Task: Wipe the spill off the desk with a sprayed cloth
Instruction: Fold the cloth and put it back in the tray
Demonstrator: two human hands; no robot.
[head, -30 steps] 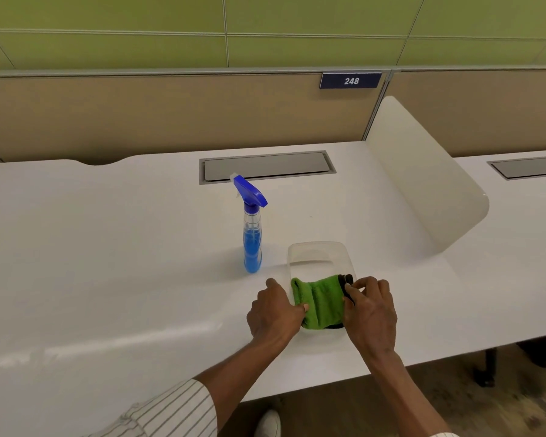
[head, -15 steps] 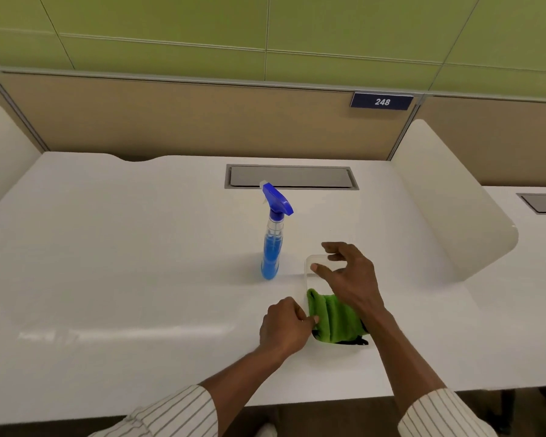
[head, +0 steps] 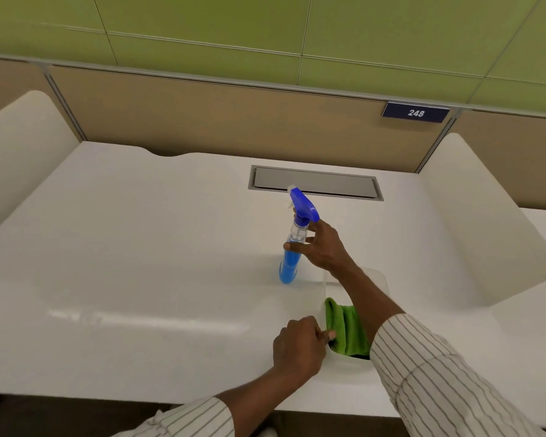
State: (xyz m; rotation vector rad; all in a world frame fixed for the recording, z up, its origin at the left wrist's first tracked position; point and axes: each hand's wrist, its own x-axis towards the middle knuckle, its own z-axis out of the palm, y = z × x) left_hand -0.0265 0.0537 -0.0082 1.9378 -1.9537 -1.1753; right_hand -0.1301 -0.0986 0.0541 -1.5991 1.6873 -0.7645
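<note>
A spray bottle (head: 289, 266) with blue liquid and a blue trigger head stands upright on the white desk (head: 139, 247). My right hand (head: 322, 247) is at the bottle's neck with its fingers spread around it; the bottle's base rests on the desk. A folded green cloth (head: 345, 329) lies in a shallow clear tray (head: 379, 279) near the front edge. My left hand (head: 297, 345) pinches the cloth's left edge between thumb and fingers. My right forearm crosses over the tray and hides part of the cloth. No spill is clearly visible; a glossy streak (head: 145, 320) shows on the desk.
A grey cable hatch (head: 316, 182) is set into the desk behind the bottle. White curved dividers stand at the left (head: 22, 146) and right (head: 486, 222). A tan partition with a "248" plate (head: 416, 112) closes the back.
My right hand left the cloth, passed over the tray and reached the spray bottle's neck. My left hand stayed on the cloth's edge. The view shifted left.
</note>
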